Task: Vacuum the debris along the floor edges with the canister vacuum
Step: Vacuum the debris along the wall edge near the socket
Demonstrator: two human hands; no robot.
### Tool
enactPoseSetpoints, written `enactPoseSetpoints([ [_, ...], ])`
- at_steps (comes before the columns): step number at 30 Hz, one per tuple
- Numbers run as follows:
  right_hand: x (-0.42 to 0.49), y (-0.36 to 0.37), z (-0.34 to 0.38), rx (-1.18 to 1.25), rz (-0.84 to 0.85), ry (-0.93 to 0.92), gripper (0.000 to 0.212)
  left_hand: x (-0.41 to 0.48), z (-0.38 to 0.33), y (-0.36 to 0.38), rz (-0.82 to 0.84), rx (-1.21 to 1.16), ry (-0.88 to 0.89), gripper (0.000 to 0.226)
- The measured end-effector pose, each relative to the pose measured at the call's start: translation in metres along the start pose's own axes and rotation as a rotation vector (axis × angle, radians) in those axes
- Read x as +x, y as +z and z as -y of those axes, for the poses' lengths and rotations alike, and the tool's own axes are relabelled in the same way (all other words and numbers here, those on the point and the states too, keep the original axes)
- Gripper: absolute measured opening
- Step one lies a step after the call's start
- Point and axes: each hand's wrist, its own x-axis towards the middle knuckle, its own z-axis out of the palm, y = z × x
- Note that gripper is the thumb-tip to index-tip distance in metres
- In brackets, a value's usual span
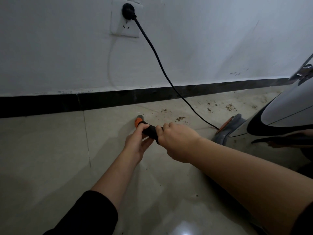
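Note:
A black vacuum hose [151, 130] with an orange collar and grey open end [139, 119] is held low over the tiled floor, its mouth pointing toward the black skirting. My left hand [137, 143] grips the hose just behind the orange collar. My right hand [176, 141] grips it further back, covering the rest of the hose. Brown debris [180, 118] lies scattered on the tiles to the right of the hose end, along the wall. The silver canister vacuum [286, 112] stands at the right edge.
A black power cord [162, 67] runs from a plug in the white wall socket [126, 19] down to the floor near a grey and orange floor nozzle [228, 128]. More debris [229, 107] lies further right by the black skirting [101, 100].

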Motion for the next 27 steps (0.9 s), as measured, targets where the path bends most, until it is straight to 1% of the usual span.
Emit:
enactPoseSetpoints([
  [4,-0.008,0.002,0.000,0.004,0.007,0.002,0.053,-0.006,0.006,0.001,0.010,0.007,0.000,0.007],
  [12,-0.029,0.006,0.003,-0.052,0.019,-0.030,0.052,-0.022,0.021,0.002,0.027,-0.001,-0.022,0.020],
  [16,-0.041,0.009,0.002,-0.059,0.025,-0.025,0.050,-0.034,0.028,0.006,0.031,-0.011,-0.033,0.009],
  [19,-0.048,0.013,0.003,-0.043,0.040,-0.014,0.050,-0.042,0.034,0.008,0.031,-0.009,-0.038,0.006],
  [27,-0.066,0.017,-0.004,-0.002,0.026,-0.021,0.044,-0.061,0.039,0.015,0.065,0.016,-0.076,0.006],
])
